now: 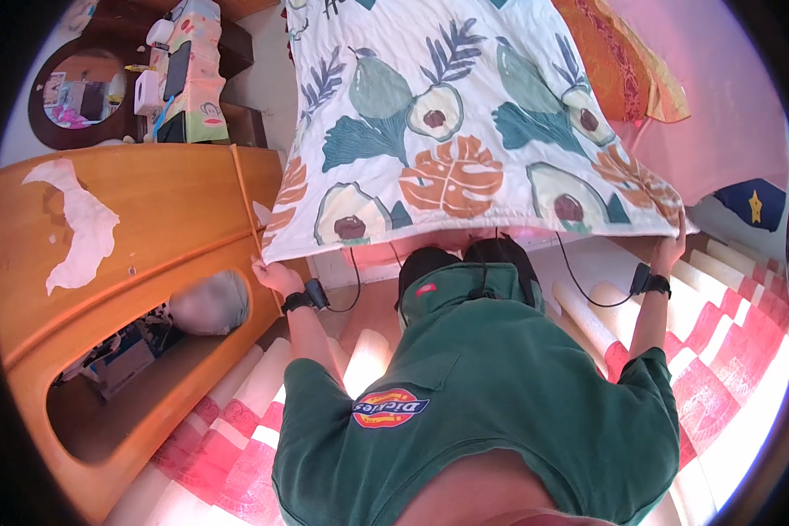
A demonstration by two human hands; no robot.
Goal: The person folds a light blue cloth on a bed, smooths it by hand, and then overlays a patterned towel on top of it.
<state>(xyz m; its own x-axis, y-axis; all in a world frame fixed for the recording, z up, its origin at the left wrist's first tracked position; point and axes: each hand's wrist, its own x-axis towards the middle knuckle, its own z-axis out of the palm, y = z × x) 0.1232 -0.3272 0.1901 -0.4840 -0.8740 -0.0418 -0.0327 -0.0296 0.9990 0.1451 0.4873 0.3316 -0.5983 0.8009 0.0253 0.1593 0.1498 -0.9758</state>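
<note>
A white blanket (pixel 451 123) printed with avocados and leaves stretches away in front of me, its near edge pulled straight between my hands. At its left near corner my left hand (pixel 278 277) is closed on the cloth. The right near corner is gripped by my right hand (pixel 669 252), with part of the fingers hidden by the fabric. Each wrist wears a black band with a small device and a cable that runs under the blanket. Pink bedding shows just below the near edge, close to my legs.
An orange wooden cabinet (pixel 162 188) with an oval opening stands at left. Beyond it are a round mirror (pixel 81 88) and a cluttered shelf (pixel 203 74). Red-and-white curtains (pixel 719 351) hang on both sides behind me. Orange patterned cloth (pixel 609 61) and a dark blue item with a star (pixel 752 204) lie right.
</note>
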